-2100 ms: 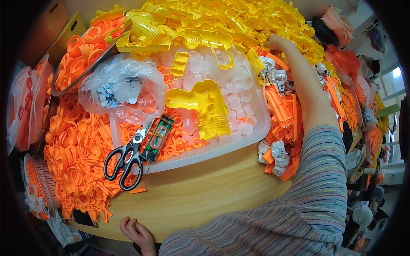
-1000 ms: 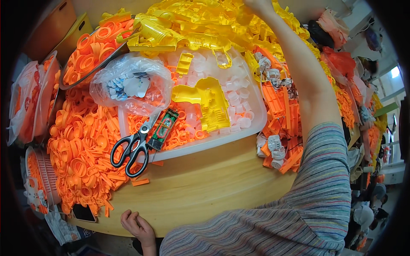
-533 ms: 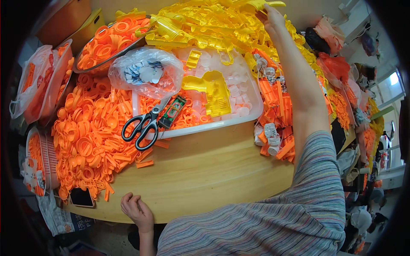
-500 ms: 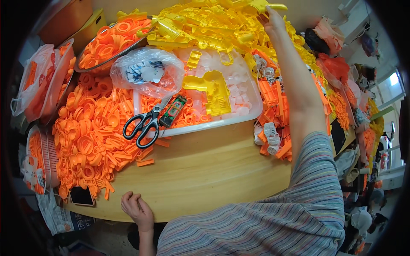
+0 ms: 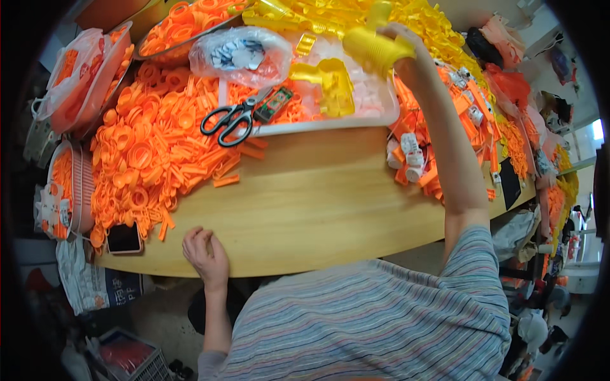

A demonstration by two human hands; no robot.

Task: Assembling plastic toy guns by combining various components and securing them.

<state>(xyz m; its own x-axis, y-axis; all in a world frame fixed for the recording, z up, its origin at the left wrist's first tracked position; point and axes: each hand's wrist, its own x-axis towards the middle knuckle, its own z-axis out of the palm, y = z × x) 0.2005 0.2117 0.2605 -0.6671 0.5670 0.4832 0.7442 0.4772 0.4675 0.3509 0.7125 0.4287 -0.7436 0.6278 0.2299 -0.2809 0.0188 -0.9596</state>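
On the near left side of the tray (image 5: 321, 126), the left hand (image 5: 206, 256) is rested on the table, its fingers loosely bent rather than clenched. Above the tray's far right corner, a yellow shell (image 5: 372, 52) is held clamped in the right hand (image 5: 406, 39). It is made of bright plastic, with a wide, rounded, ribbed body and a narrower part raised at its far side.

The table (image 5: 305, 190) is topped in pale, smooth wood, seen on the near side of the tray. Well left of the tray, a pink basket (image 5: 84, 197) is filled with orange parts, and a phone (image 5: 124, 239) is laid flat. An orange heap (image 5: 143, 140) is piled against the tray's left end. A clear bag (image 5: 273, 66) of pale pieces is set over its far left corner; scissors (image 5: 240, 113) and a small green-and-black box (image 5: 274, 105) are laid at its near left corner. Inside the tray, a half-shell (image 5: 337, 86) is laid on cloudy caps (image 5: 368, 98). Behind it, a yellow heap (image 5: 438, 28) is piled. Right of it, orange and white parts (image 5: 413, 152) are stacked. A grey crate (image 5: 143, 368) is stood on the floor (image 5: 168, 305), left of the tray.

The held shell is blurred, and the grip is partly hidden. The yellow heap is cut off above, and things well right of the tray are hard to make out.
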